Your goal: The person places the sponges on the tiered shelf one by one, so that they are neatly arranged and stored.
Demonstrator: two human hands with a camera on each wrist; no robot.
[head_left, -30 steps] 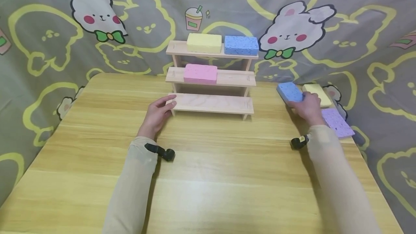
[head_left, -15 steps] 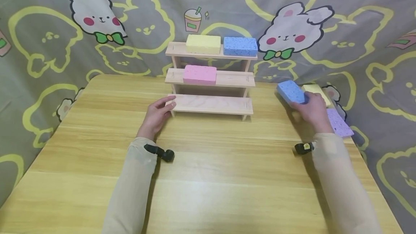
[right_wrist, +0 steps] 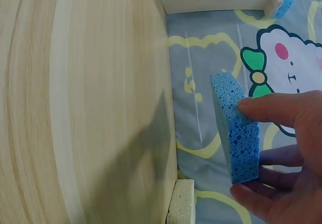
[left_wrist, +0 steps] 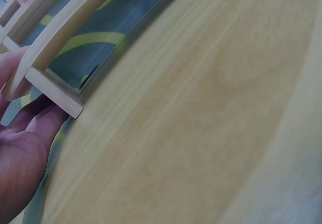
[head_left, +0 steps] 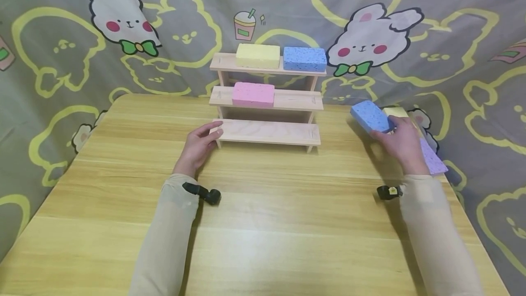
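Observation:
My right hand [head_left: 404,143] pinches a blue sponge [head_left: 370,116] between thumb and fingers, raised off the table at the right. In the right wrist view the thumb lies on one face of the sponge [right_wrist: 237,133] and the fingers are at its lower end. A three-step wooden rack [head_left: 267,130] stands at the back middle. My left hand [head_left: 197,145] grips the left end of its lowest step; in the left wrist view, fingers are also beside the rack's leg [left_wrist: 56,92]. A yellow sponge [head_left: 258,55] and another blue sponge [head_left: 305,59] sit on the top step, a pink sponge [head_left: 253,94] on the middle one.
Behind my right hand lie a yellow sponge [head_left: 395,112] and a purple sponge [head_left: 432,158], both partly hidden, near the right edge of the wooden table [head_left: 263,223]. A patterned grey curtain [head_left: 181,17] hangs behind and beside the table.
My right hand has lifted the blue sponge off the table and drawn slightly back to the right, covering more of the yellow and purple sponges. My left hand has stayed on the rack.

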